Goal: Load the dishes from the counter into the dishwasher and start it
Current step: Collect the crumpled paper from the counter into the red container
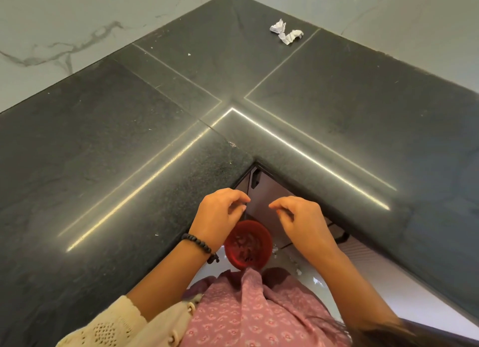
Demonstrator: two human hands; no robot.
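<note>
Both hands hang at six o'clock over the table's inner corner: the left hand (pixel 220 213) and right hand (pixel 298 219) have fingers loosely curled, holding nothing. A red bowl (pixel 248 244) sits below them. No dishwasher shows; loading seems unfinished.

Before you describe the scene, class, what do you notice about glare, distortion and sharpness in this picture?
Head view: bright streaks of glare run along the dark counter near its front edges; the wide lens bends the counter's edges and splays the corner; the crumpled paper is sharp; the left hand and right hand are reasonably sharp; the red bin below is slightly soft.
</note>
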